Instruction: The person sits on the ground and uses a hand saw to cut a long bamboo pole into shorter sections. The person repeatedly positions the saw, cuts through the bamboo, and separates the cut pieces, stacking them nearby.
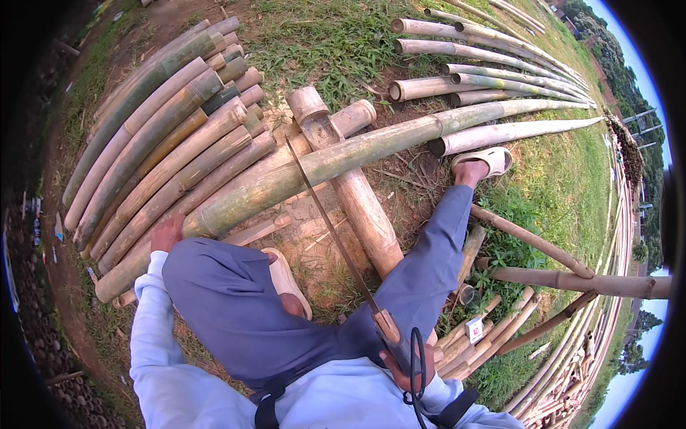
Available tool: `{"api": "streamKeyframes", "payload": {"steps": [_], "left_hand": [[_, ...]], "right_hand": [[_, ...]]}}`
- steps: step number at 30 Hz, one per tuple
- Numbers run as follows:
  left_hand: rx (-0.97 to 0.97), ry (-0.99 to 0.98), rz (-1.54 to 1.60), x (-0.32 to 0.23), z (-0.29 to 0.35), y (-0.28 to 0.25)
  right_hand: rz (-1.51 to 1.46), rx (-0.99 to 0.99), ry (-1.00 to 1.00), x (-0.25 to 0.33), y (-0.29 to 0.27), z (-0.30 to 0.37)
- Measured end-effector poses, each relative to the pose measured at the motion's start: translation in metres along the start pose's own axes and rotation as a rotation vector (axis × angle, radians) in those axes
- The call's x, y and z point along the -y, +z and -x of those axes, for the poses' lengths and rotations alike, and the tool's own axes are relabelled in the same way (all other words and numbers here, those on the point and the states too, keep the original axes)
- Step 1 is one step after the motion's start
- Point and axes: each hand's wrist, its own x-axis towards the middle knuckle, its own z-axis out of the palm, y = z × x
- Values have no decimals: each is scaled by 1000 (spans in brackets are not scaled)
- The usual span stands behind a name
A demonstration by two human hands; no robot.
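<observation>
A long green-brown bamboo pole [386,139] lies across in front of me, propped on crossed bamboo pieces [364,222]. My left hand [166,232] is closed over the pole near its left end, beside my bent knee; some of its fingers are hidden. Low and right of centre, my right hand [409,366] grips the handle of a hand saw [334,232]. The saw's long thin blade slants up and left, and its far part crosses the pole. Whether the teeth touch the bamboo, I cannot tell. A dark cord [416,357] loops in front of my right hand.
Several cut bamboo lengths [164,143] are stacked at left. Long poles [493,53] lie on the grass at upper right. Near my right leg are a bamboo frame [543,279], short pieces [493,343] and a small white box [474,329]. My sandalled foot [486,164] stands near the pole.
</observation>
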Motion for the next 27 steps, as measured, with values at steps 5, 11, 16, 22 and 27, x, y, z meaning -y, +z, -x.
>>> {"api": "streamKeyframes", "payload": {"steps": [5,11,16,22,27], "left_hand": [[-12,36,77,-5,-17,-1],[0,13,53,-19,-30,-23],[-15,37,73,-12,-7,-14],[-46,49,70,-5,-13,2],[92,-4,19,-20,-24,-18]], "right_hand": [[-156,-11,-56,-49,60,-130],[-208,-57,-85,-21,71,-155],[-30,114,68,-20,-10,8],[-180,-10,-35,-39,55,-125],[-225,22,-30,-21,72,-185]]}}
